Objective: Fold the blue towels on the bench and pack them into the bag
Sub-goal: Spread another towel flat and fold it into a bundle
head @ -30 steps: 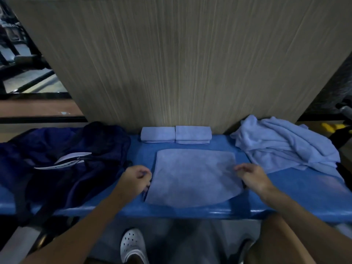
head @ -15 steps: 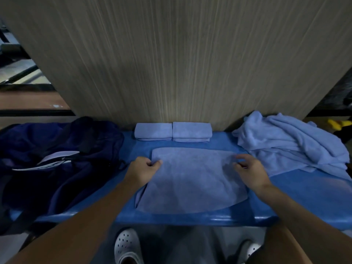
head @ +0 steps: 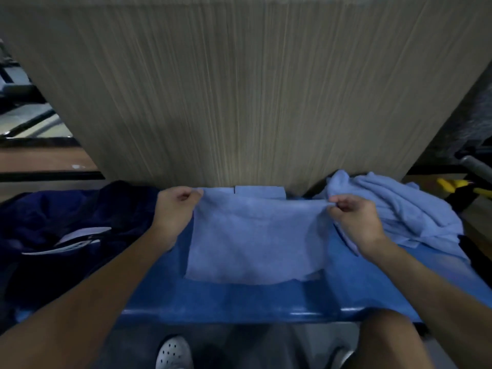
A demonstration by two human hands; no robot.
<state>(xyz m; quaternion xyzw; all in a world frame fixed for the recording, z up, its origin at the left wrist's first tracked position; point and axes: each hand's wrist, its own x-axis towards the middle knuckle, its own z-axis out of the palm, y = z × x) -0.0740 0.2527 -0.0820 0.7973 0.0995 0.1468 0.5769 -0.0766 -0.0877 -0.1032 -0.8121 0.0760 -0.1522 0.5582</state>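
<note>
Head view, entries listed from the grips outward.

1. Left grip (head: 174, 209): thumb and curled fingers pinch the far-left corner of the towel, at 10 o'clock of the cloth.
2. Right grip (head: 356, 219): pinches the far-right corner, at 2 o'clock of the cloth.
3. Towel (head: 255, 235): light blue, stretched between both grips. Its far edge is lifted and its near edge lies on the desk (head: 239, 299) at 6 o'clock. A second layer shows at the near-right edge, so it is probably folded once already.
4. Folded towels (head: 259, 191): two, side by side at 12 o'clock against the wall panel (head: 239, 89), partly hidden behind the lifted edge.
5. Unfolded pile (head: 399, 209): crumpled blue towels at 2 to 3 o'clock, just beside the right grip.
6. Bag (head: 66, 230): dark navy, slumped on the desk at 9 o'clock. Whether its mouth is open cannot be told.

Step in hand: a fold of the current towel; packing does not appear to have started.

Next move calls for: bringing the lifted far edge toward 6 o'clock, with both corners travelling evenly so they meet the near corners squarely.
</note>
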